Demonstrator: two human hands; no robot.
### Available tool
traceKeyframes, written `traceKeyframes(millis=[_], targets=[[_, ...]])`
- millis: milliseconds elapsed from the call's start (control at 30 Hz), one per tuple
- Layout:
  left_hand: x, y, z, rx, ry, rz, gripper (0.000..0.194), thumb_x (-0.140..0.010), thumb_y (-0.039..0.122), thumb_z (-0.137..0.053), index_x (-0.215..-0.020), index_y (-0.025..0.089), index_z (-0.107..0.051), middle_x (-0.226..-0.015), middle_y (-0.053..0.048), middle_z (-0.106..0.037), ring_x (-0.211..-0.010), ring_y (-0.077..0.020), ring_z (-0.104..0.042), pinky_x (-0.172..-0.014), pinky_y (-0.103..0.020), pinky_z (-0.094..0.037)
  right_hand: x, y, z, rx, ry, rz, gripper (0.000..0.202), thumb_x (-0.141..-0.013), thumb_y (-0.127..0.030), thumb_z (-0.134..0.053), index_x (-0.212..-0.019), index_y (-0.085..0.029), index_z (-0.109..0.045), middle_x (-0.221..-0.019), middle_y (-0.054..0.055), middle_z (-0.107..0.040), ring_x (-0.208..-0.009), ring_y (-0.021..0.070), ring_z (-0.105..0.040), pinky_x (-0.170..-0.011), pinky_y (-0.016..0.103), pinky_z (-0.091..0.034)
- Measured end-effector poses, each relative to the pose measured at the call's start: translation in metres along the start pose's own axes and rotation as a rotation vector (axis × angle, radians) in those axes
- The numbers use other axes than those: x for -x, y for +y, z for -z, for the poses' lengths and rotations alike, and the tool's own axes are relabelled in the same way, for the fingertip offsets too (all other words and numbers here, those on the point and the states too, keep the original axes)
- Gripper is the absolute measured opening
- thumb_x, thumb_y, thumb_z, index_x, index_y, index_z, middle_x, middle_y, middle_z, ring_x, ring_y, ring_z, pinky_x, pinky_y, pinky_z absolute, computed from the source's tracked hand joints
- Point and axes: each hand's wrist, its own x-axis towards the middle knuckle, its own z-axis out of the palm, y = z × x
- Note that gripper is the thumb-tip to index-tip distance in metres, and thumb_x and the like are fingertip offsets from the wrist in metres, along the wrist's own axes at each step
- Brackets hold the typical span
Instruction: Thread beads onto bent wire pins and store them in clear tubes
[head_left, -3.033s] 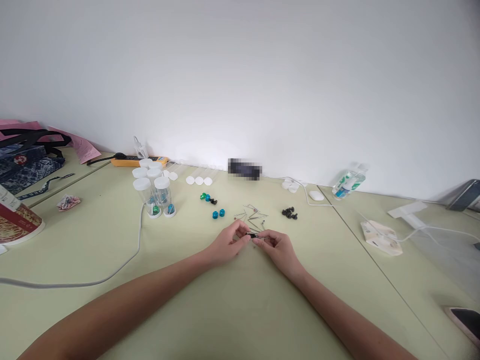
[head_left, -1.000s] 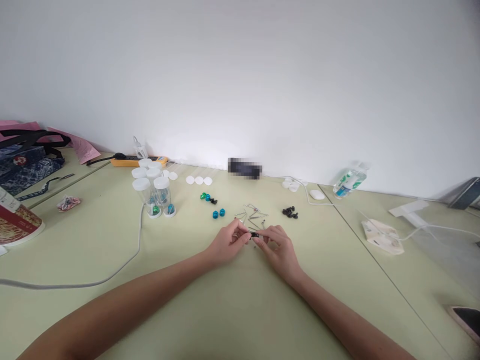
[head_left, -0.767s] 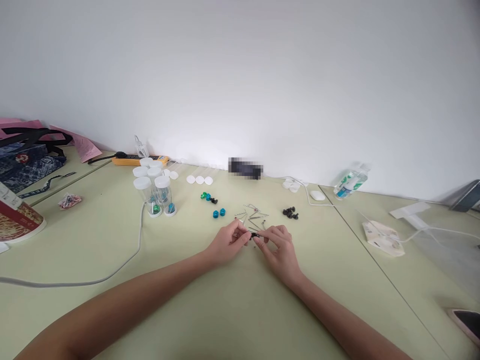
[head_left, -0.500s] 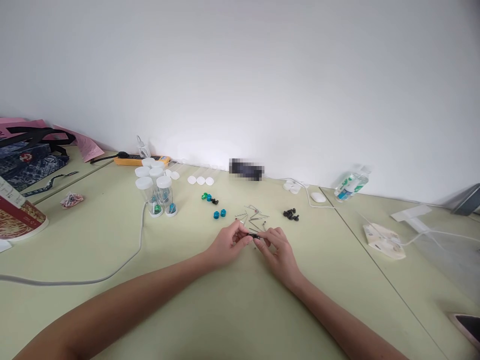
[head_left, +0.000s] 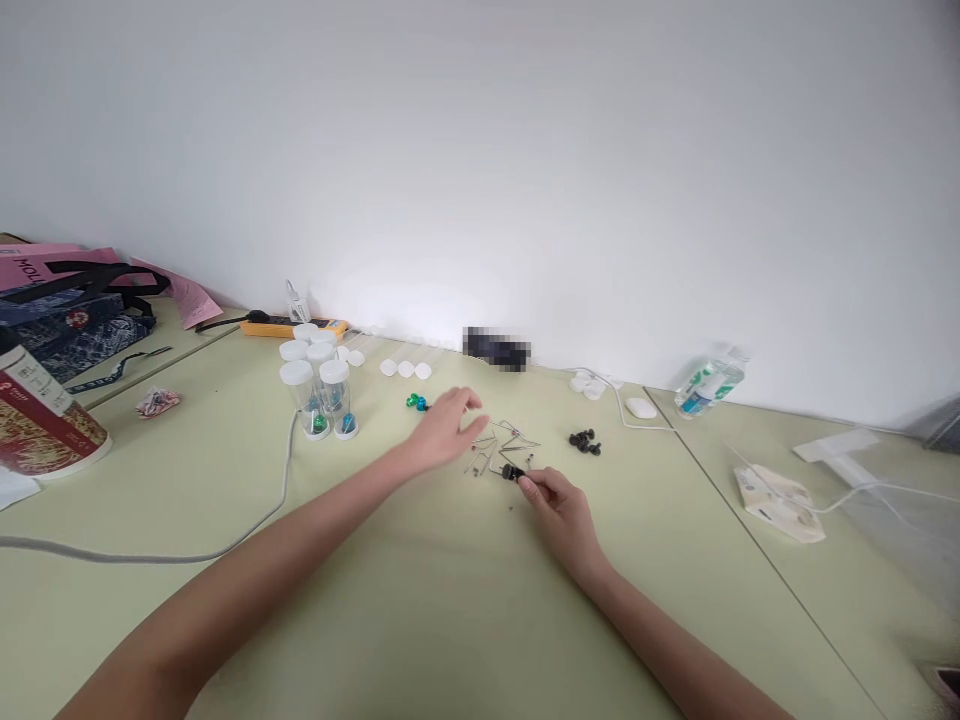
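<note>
My right hand (head_left: 559, 510) pinches a small black part (head_left: 511, 472) with a thin bent metal wire sticking out to its left. Nothing shows between the parted fingers of my left hand (head_left: 448, 430), which hovers left of the loose metal wires (head_left: 516, 436). This hand hides the spot where two blue caps lay. Beyond it are small green and blue caps (head_left: 416, 402). Several black knobs (head_left: 585, 442) lie in a group to the right of the wires.
Clear tubes with white lids (head_left: 335, 398) stand at the left, near a grey cable (head_left: 285, 470). Behind them is an orange power strip (head_left: 277, 327). A bottle (head_left: 709, 385) and a crumpled packet (head_left: 778, 502) are at the right, a paper cup (head_left: 52, 425) far left.
My left hand has let go of the black part and moved up and left, its fingers opening. My right hand still holds the part, and the bent wire now shows.
</note>
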Motion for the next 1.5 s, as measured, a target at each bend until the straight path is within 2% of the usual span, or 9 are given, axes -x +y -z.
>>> traceKeyframes(millis=[67, 267, 400, 600, 800, 900, 1033, 1167, 1500], targets=[[-0.028, -0.017, 0.005, -0.341, 0.035, 0.097, 0.026, -0.087, 0.037, -0.043, -0.103, 0.019, -0.05, -0.111, -0.009, -0.053, -0.102, -0.0221, -0.049, -0.08, -0.031, -0.041, 0.0, 0.001, 0.0, -0.031, -0.011, -0.036, 0.031, -0.085, -0.047, -0.048, -0.077, -0.02, -0.062, -0.063, 0.0, -0.044, -0.061, 0.0155, -0.042, -0.057, 0.027, -0.037], [-0.093, -0.063, 0.002, -0.58, 0.1, 0.319, 0.033, -0.081, 0.028, -0.051, -0.103, 0.004, -0.052, -0.112, -0.025, -0.049, -0.11, -0.0379, -0.038, -0.087, -0.046, -0.029, 0.0, 0.002, 0.001, -0.056, -0.021, -0.032, 0.032, -0.083, -0.047, -0.051, -0.076, -0.019, -0.064, -0.062, -0.001, -0.043, -0.058, 0.0145, -0.04, -0.055, 0.027, -0.036], [-0.108, -0.077, -0.006, -0.658, 0.095, 0.361, 0.035, -0.079, 0.027, -0.053, -0.104, 0.002, -0.052, -0.113, -0.026, -0.049, -0.109, -0.0361, -0.037, -0.087, -0.043, -0.026, -0.001, 0.002, 0.001, -0.062, -0.026, -0.042, 0.031, -0.082, -0.047, -0.053, -0.075, -0.019, -0.066, -0.06, -0.001, -0.039, -0.057, 0.0143, -0.04, -0.053, 0.026, -0.036], [-0.105, -0.081, -0.008, -0.696, 0.077, 0.398, 0.03, -0.08, 0.023, -0.048, -0.103, 0.004, -0.054, -0.108, -0.025, -0.053, -0.106, -0.0357, -0.038, -0.084, -0.044, -0.025, -0.002, 0.003, 0.0, -0.084, -0.028, -0.054, 0.03, -0.081, -0.046, -0.054, -0.076, -0.02, -0.066, -0.061, -0.002, -0.038, -0.057, 0.0142, -0.039, -0.053, 0.026, -0.036], [-0.071, -0.056, 0.006, -0.666, 0.144, 0.34, 0.029, -0.086, 0.029, -0.04, -0.103, 0.008, -0.052, -0.103, -0.023, -0.058, -0.106, -0.0373, -0.038, -0.084, -0.046, -0.025, -0.001, 0.004, 0.001, -0.121, 0.005, -0.067, 0.03, -0.081, -0.047, -0.054, -0.076, -0.019, -0.066, -0.062, 0.0, -0.045, -0.059, 0.0147, -0.041, -0.055, 0.026, -0.036], [-0.03, -0.035, 0.013, -0.627, 0.151, 0.234, 0.03, -0.089, 0.035, -0.037, -0.106, 0.014, -0.049, -0.101, -0.015, -0.06, -0.104, -0.0316, -0.041, -0.082, -0.041, -0.028, -0.002, 0.004, 0.003, -0.158, 0.056, -0.075, 0.032, -0.083, -0.046, -0.052, -0.074, -0.019, -0.064, -0.067, 0.001, -0.052, -0.064, 0.0159, -0.044, -0.059, 0.027, -0.037], [0.037, -0.015, 0.014, -0.442, 0.139, -0.064, 0.023, -0.089, 0.036, -0.042, -0.103, 0.019, -0.05, -0.092, -0.008, -0.062, -0.098, -0.0271, -0.044, -0.08, -0.038, -0.029, -0.003, 0.008, 0.006, -0.159, 0.184, -0.11, 0.04, -0.085, -0.048, -0.046, -0.063, -0.017, -0.057, -0.059, 0.0, -0.046, -0.06, 0.0151, -0.042, -0.056, 0.026, -0.035], [0.084, -0.01, 0.01, -0.368, 0.078, -0.161, 0.02, -0.088, 0.032, -0.045, -0.102, 0.02, -0.051, -0.091, -0.008, -0.061, -0.096, -0.0255, -0.045, -0.08, -0.039, -0.029, -0.003, 0.012, 0.007, -0.147, 0.229, -0.082, 0.038, -0.086, -0.049, -0.043, -0.078, -0.017, -0.061, -0.066, 0.001, -0.049, -0.062, 0.0158, -0.043, -0.057, 0.027, -0.036], [0.098, -0.015, 0.006, -0.29, -0.018, -0.181, 0.017, -0.087, 0.031, -0.047, -0.1, 0.021, -0.05, -0.092, -0.006, -0.059, -0.094, -0.0233, -0.045, -0.081, -0.039, -0.029, 0.003, -0.003, 0.001, 0.0, 0.033, 0.266, 0.023, -0.091, -0.03, -0.043, -0.085, -0.021, -0.063, -0.076, 0.006, -0.055, -0.078, 0.0209, -0.05, -0.069, 0.033, -0.043]])
